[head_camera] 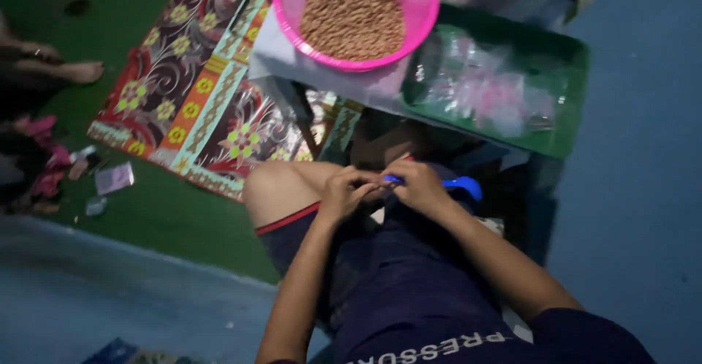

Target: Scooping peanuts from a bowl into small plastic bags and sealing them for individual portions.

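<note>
Both hands meet over the lap: the left hand (344,192) is curled, its fingertips pinching something too small to make out, while the right hand (418,185) is closed around a blue plastic scoop (461,186), whose bowl juts out just past its knuckles. Ahead of the hands, well apart, a round pink plastic basket (420,13) of brown grain sits beside a green plastic tray (567,126) holding clear plastic bags (486,90). Beyond the left hand lies a flowered woven mat (194,93).
</note>
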